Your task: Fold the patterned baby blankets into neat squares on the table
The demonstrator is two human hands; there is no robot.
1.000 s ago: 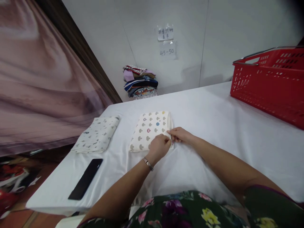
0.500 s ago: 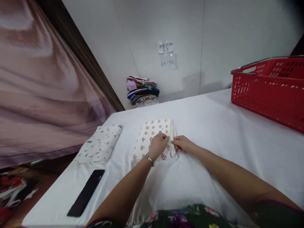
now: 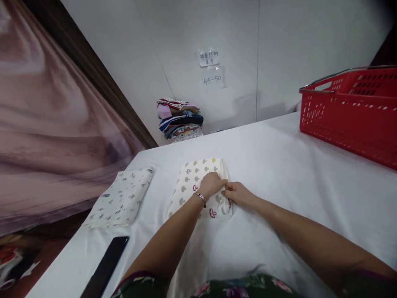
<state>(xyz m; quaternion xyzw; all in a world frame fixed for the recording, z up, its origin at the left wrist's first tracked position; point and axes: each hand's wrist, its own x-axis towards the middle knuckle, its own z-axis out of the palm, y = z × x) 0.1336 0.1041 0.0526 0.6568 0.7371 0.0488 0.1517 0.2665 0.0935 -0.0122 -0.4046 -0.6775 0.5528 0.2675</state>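
Your right hand [image 3: 241,194] pinches the layered right edge of the mushroom-print cloth [image 3: 186,180]. Your left hand [image 3: 211,184], a bracelet [image 3: 201,198] at its wrist, lies over the cloth, fingertips drawn together at that same edge – whether they grip fabric, you can't tell from here. The folded cloth lies flat in front of you on the white table [image 3: 263,153], its near edge running left to right, its left side slanting away toward the wall. Its grey mushrooms point caps away from you; it looks nearly square, so no long axis stands out. To its left – apart – lie a second folded cloth [image 3: 122,196] and, nearer you, a black phone [image 3: 107,267]. A red basket [image 3: 350,118] stands far right, a fabric stack [image 3: 180,120] beyond the table's far edge
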